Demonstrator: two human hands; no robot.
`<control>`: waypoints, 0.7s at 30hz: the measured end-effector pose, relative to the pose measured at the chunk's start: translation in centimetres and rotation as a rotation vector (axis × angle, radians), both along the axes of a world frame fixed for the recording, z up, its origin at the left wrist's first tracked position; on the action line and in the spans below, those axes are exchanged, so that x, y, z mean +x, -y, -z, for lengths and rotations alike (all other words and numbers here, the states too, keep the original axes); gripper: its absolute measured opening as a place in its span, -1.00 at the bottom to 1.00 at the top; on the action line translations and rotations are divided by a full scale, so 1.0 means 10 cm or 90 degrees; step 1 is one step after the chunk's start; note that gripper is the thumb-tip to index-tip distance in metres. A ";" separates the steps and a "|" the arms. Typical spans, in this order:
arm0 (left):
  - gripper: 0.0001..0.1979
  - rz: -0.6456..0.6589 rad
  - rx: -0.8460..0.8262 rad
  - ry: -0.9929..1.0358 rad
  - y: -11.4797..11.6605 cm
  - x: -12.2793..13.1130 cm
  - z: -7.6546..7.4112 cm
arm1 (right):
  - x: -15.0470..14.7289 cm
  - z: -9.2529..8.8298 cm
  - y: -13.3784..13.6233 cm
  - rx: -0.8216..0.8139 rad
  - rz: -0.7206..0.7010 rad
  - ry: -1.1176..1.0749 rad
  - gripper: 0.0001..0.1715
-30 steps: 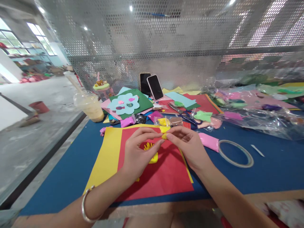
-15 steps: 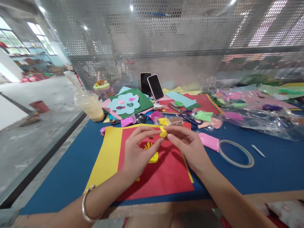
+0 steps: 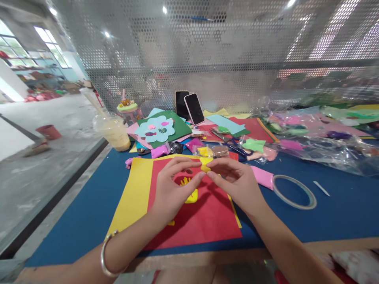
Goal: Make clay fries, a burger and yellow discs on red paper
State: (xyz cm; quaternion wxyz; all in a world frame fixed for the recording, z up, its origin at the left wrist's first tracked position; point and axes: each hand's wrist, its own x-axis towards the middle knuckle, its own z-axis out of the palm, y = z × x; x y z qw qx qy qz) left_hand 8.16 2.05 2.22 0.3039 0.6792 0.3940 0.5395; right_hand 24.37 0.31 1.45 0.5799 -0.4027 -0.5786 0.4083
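Two bare hands meet over the near side of a blue tabletop (image 3: 340, 223), with a small lump of yellow modelling clay (image 3: 205, 163) between their fingertips. The left hand (image 3: 171, 187), a silver bangle (image 3: 103, 254) on its wrist, pinches the lump from the left with thumb and forefinger; the right hand (image 3: 238, 181) pinches it from the right, its thumb tip close to the left thumb. Both hands' other fingers curl loosely behind the forefingers, partly hidden.

The lump is held above the far edge of a red paper sheet (image 3: 204, 225), which lies over a yellow paper sheet (image 3: 130, 193). On the red sheet, partly behind the left hand, sits a yellow clay shape like a carton of fries (image 3: 191, 196); another yellow bit (image 3: 171, 223) shows beside the left wrist.

Right of the hands lie a pink packet (image 3: 263, 177), a roll of tape (image 3: 311, 201) touching or almost touching it, and a thin white strip (image 3: 321, 188). Beyond the papers are scissors (image 3: 219, 135), a pale green star (image 3: 255, 144), a light blue cloud-shaped cutout (image 3: 156, 129) on green paper (image 3: 182, 128), a white-framed phone (image 3: 194, 109) leaning upright and a clear plastic cup (image 3: 117, 136) at the left edge.
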 end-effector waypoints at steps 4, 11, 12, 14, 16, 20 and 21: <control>-0.91 0.006 -0.079 0.037 -0.01 0.01 0.01 | 0.01 0.02 0.00 0.006 -0.003 0.030 -0.81; -0.83 0.022 -0.175 0.100 -0.03 0.02 0.08 | 0.01 0.00 0.01 0.004 0.040 0.101 -0.87; -0.83 0.030 -0.191 0.112 -0.03 0.02 0.09 | 0.01 0.00 0.01 0.001 0.041 0.099 -0.86; -0.82 0.045 -0.217 0.136 -0.04 0.02 0.10 | 0.01 0.00 0.01 0.000 0.040 0.088 -0.84; -0.82 0.051 -0.229 0.151 -0.05 0.02 0.11 | 0.01 0.01 0.01 0.003 0.047 0.082 -0.85; -0.81 0.048 -0.250 0.147 -0.07 0.01 0.11 | 0.01 0.01 -0.01 0.001 0.081 0.091 -0.90; -0.81 0.049 -0.260 0.141 -0.06 0.01 0.10 | 0.02 0.01 -0.01 -0.004 0.081 0.094 -0.90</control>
